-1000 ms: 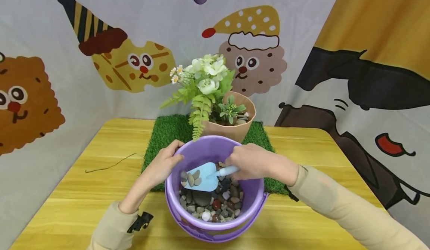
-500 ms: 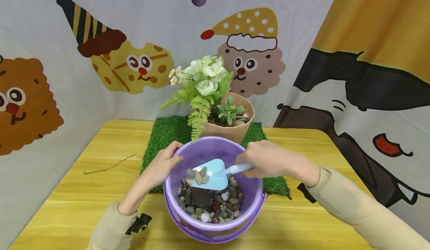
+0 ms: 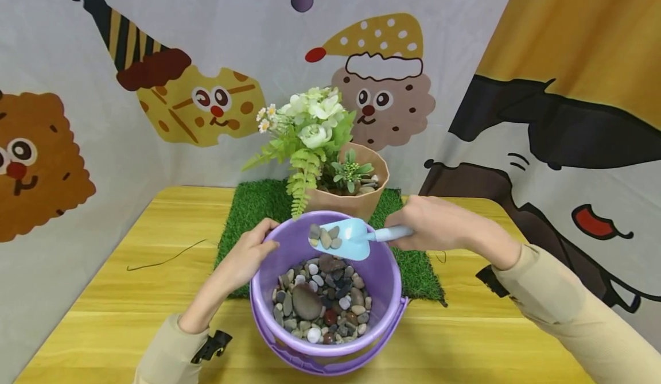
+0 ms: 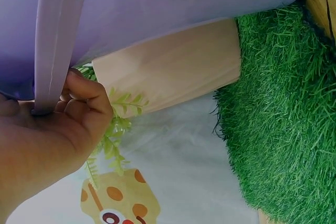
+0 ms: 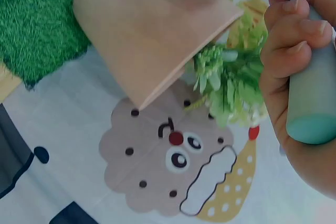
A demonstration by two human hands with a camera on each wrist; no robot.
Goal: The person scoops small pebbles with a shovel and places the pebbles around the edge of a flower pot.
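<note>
My right hand (image 3: pixel 431 223) grips the pale handle of a light blue hand trowel (image 3: pixel 356 240); the right wrist view shows the fingers curled round the handle (image 5: pixel 312 93). Several grey pebbles (image 3: pixel 326 237) lie on its blade, above the far inner side of a purple bucket (image 3: pixel 258 309). Pebbles of many colours, with one large brown-grey stone (image 3: pixel 307 301), cover the bucket's bottom. With my left hand (image 3: pixel 248 255) I hold the bucket's left rim, thumb inside; the left wrist view shows the other fingers (image 4: pixel 94 103) curled under the rim's outer side.
Behind the bucket stands a beige flowerpot (image 3: pixel 341 202) with white artificial flowers (image 3: pixel 315 134) and a small succulent (image 3: pixel 352 171). It rests on an artificial grass mat (image 3: pixel 258 200). A thin dark wire (image 3: pixel 165 260) lies on the wooden table (image 3: pixel 129 298) at left.
My right hand has raised the trowel with its pebbles and moved it right and away, from low in the bucket to near its far rim. My left hand stays on the rim.
</note>
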